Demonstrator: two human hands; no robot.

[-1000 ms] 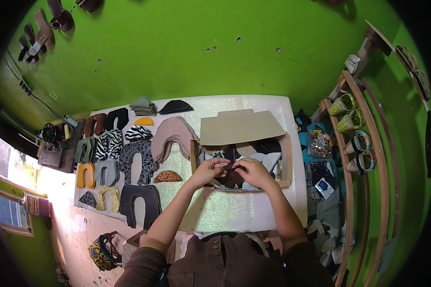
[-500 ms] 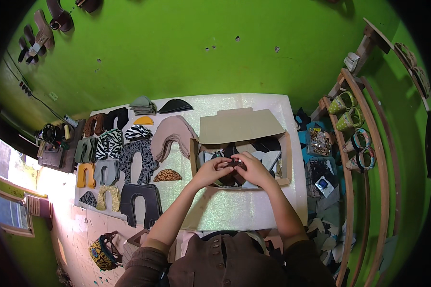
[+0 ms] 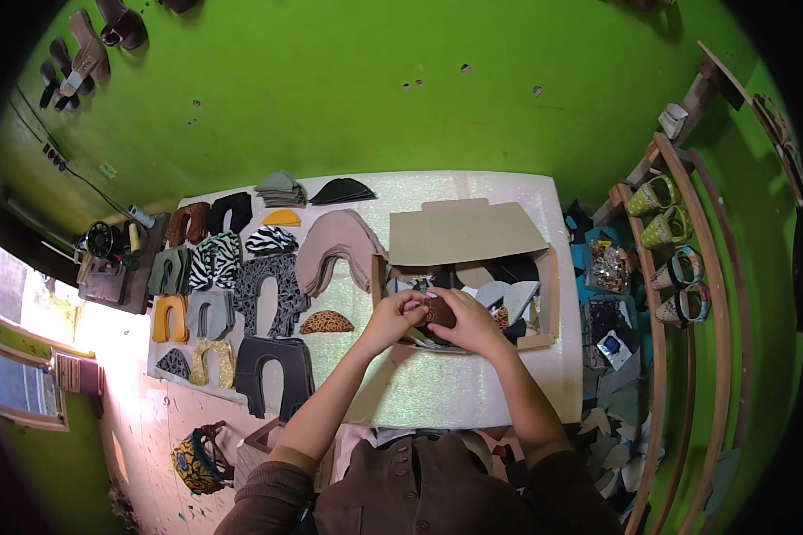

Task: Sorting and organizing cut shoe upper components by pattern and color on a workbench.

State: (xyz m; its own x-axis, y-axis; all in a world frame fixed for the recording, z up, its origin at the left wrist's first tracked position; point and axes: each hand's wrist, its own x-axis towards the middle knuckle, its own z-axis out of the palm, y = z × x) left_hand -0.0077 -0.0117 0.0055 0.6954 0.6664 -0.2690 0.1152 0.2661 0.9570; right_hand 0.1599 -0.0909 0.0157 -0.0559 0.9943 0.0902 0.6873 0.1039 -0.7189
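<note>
Over an open cardboard box (image 3: 551, 294), my two hands meet on a small dark-brown cut piece (image 3: 437, 312) that looks like leather. My left hand (image 3: 394, 318) pinches its left side with thumb and fingers. On the other side, my right hand (image 3: 467, 321) has its thumb along the lower edge and fingers behind. Inside the box lie loose cut pieces, among them a pale grey piece (image 3: 519, 296), black ones and a leopard-print one. The box's flap (image 3: 468, 234) stands folded back.
Left on the white table (image 3: 459, 397) lie stacks of U-shaped cutouts, such as a pink stack (image 3: 330, 241) and a black stack (image 3: 272, 374), plus a leopard-print half-round (image 3: 326, 323). At right, a wooden rack (image 3: 656, 357) holds sandals. A sewing machine (image 3: 101, 239) stands at far left.
The brown piece now shows a broader face between my hands, and more pieces show in the box beside my right hand. The whole view has shifted slightly.
</note>
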